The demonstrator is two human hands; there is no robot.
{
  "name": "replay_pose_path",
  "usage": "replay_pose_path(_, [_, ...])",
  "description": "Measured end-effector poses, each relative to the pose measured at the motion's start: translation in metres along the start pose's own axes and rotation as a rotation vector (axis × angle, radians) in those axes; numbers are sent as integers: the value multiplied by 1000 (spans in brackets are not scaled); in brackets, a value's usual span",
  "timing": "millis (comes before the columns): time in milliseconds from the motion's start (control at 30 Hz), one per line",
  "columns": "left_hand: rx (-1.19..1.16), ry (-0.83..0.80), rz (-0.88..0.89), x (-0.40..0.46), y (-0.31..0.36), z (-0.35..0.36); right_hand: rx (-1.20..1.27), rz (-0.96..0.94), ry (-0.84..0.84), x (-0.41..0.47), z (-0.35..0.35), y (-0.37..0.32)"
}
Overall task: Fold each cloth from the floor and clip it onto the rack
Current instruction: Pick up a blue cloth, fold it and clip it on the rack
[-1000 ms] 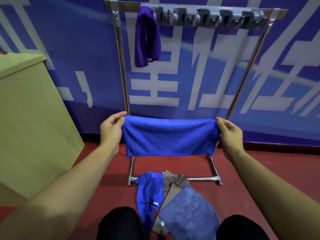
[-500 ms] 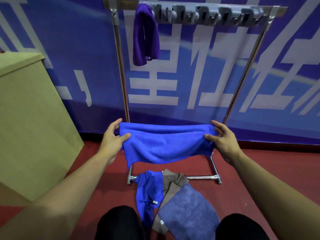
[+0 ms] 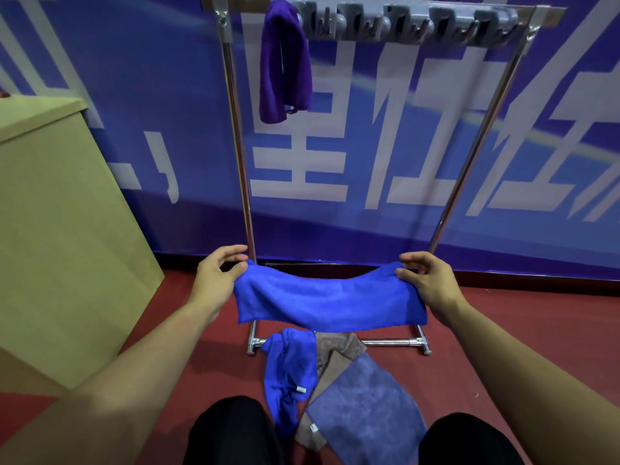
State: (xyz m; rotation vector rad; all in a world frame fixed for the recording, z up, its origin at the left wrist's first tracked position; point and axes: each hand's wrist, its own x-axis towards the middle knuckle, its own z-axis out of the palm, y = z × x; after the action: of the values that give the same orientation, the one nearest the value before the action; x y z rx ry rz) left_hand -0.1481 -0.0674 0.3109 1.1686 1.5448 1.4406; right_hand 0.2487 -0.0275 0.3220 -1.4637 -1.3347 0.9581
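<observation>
A blue banner wall (image 3: 167, 135) backs a red floor (image 3: 503, 330) where a metal rack (image 3: 239, 162) stands, a purple cloth (image 3: 283, 62) clipped at its top. In front of the rack, the left hand (image 3: 214, 283) and right hand (image 3: 427, 286) hold a folded blue cloth (image 3: 330, 298) stretched between them, each pinching an upper corner between thumb and loosely curled fingers. More cloths (image 3: 335, 380) lie heaped on the floor below.

I see a red floor (image 3: 523, 330). The far wall (image 3: 419, 135) is blue with big white letters. A tan box (image 3: 63, 236) stands left.
</observation>
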Motion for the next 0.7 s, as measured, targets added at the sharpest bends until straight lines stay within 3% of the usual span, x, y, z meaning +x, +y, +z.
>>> replay_pose_path(167, [160, -42, 39, 1, -3, -5, -188, -17, 7, -1, -2, 4])
replay_pose_path(333, [190, -60, 15, -2, -2, -3, -43, 10, -59, -3, 0, 4])
replay_pose_path(467, [-3, -62, -96, -1, -2, -4, 86, 93, -140, -3, 0, -1])
replay_pose_path(567, [-138, -124, -162, 0, -2, -7, 39, 67, -192, -5, -3, -2])
replay_pose_path(700, [85, -138, -30, -2, -2, -9, -69, 24, -133, -2, -8, 0])
